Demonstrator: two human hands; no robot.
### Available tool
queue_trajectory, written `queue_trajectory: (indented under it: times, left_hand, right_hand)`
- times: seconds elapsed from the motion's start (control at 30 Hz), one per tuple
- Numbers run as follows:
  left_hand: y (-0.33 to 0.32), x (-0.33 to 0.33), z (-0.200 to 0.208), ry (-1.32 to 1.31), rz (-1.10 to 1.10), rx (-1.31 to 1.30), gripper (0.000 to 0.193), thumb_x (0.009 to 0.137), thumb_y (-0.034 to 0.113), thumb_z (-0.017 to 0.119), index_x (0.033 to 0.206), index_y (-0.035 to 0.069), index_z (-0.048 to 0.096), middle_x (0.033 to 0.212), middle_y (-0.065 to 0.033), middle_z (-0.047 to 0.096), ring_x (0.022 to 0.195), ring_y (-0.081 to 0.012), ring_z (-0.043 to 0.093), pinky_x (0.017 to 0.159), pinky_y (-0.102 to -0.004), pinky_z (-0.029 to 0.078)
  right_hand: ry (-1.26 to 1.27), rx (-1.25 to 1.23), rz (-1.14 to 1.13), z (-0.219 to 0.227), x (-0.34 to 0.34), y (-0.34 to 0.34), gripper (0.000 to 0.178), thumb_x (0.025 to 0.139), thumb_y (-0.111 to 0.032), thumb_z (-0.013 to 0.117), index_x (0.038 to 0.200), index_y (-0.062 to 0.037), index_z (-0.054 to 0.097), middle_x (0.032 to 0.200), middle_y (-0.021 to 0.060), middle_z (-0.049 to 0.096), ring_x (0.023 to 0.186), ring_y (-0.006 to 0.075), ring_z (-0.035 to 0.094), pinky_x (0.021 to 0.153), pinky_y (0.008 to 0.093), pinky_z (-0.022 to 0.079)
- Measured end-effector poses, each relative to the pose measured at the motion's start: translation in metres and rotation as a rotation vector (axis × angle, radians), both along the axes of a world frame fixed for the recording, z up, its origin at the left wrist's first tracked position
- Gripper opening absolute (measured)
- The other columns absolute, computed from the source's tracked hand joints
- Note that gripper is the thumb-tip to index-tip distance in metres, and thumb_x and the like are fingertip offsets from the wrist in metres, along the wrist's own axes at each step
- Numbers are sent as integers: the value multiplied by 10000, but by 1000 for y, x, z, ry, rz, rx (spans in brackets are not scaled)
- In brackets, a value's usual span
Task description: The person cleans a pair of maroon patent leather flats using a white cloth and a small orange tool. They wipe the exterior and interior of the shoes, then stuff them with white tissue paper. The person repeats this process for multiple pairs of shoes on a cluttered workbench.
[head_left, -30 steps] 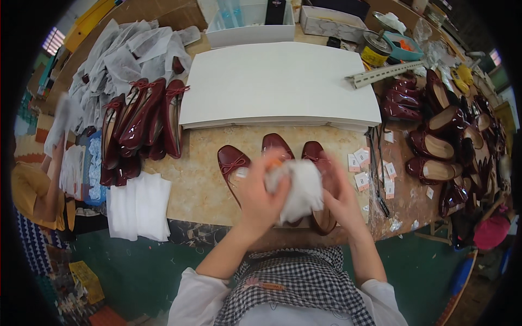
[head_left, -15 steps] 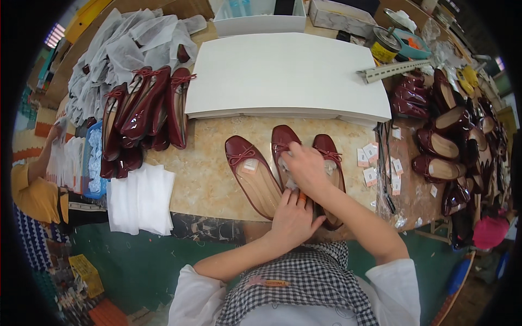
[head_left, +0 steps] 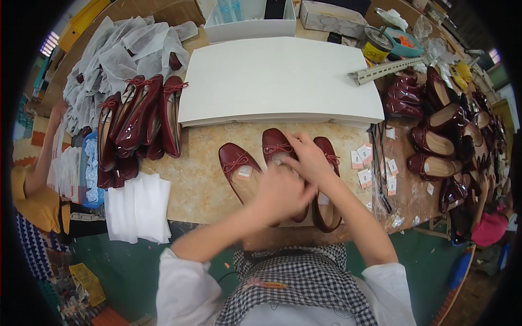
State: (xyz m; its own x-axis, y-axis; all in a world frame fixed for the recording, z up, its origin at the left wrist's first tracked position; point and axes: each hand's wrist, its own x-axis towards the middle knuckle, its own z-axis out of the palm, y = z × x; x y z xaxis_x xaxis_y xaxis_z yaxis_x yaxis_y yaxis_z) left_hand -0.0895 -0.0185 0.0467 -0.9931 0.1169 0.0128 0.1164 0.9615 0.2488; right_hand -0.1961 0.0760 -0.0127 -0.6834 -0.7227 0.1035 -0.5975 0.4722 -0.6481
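Three dark red patent ballet flats with bows lie on the marbled tabletop before me, toes pointing away. My right hand grips the middle ballet flat by the right side of its toe end. Motion smears my left hand, which is over that shoe's opening and hides most of its insole; its fingers cannot be made out. Something greyish shows inside the opening near the bow. The left ballet flat has a white label on its insole. Partly behind my right wrist lies the right ballet flat.
A white board lies behind the shoes. To the left are piled red flats, white tissue sheets and a blue basket. Small tags, a slotted strip and more flats lie right. Other people work at both sides.
My left hand has risen from the heel end of the middle shoe toward its bow. My right hand has shifted from over the shoe's opening to its right side.
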Motion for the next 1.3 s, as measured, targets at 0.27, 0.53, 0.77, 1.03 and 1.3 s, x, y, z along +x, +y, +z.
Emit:
queue_trajectory:
  times: [0.27,0.53,0.77,1.03,1.3]
  left_hand:
    - [-140,-163,-57,740,443,-295,489,862,456,543,1222,127,577,1131,-212,587,1121,-354,514,976,-541,341]
    - [12,-6,16,419,-275,358,140,750,217,653,778,88,607,973,-102,572,1052,-281,533,912,-460,408]
    - [2,61,6,562,-57,799,219,730,199,689,913,80,685,1149,-160,602,1025,-316,604,938,-408,455]
    - [-28,63,-24,174,726,1969,414,967,186,425,1360,59,411,1203,-87,570,1116,-216,552,962,-326,410]
    - [-20,86,-46,368,396,239,345,831,269,618,1038,-6,644,974,-185,640,928,-315,622,900,-444,439]
  right_hand:
    - [-193,-122,-39,47,41,89,458,845,-76,649,1286,-34,533,1133,152,559,1030,261,572,873,309,480]
    - [-1180,-863,-435,35,46,102,498,919,-145,560,1395,-87,423,1349,159,473,1131,228,558,895,350,522]
    - [-1134,-378,-142,55,74,71,451,838,-80,657,1265,-11,528,1276,136,538,1127,226,550,912,333,478]
    - [-303,-362,234,47,80,13,589,766,21,643,1330,1,476,1419,151,450,1285,256,464,1060,356,364]
    - [-591,-176,123,22,57,-44,162,762,-63,642,921,-57,674,854,72,634,831,163,635,698,327,508]
